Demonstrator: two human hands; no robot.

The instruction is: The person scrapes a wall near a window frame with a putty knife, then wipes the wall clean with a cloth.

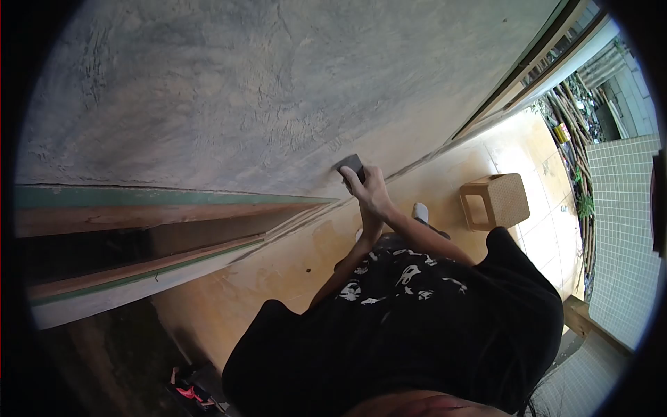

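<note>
My right hand (368,191) presses a small dark block (351,165) flat against the grey plastered wall (229,90), with the fingers wrapped over the block's lower edge. My right forearm runs back from it to my shoulder in a black printed shirt (417,320). The left forearm (340,274) reaches up toward the same spot. My left hand is hidden under the right wrist, so its grip does not show.
A wooden, green-edged frame (160,229) lies along the wall's base at left. A tan plastic stool (495,201) stands on the orange tiled floor (278,271). A white-socked foot (420,210) is near the wall. Bamboo poles (577,139) and a tiled wall (625,229) are at right.
</note>
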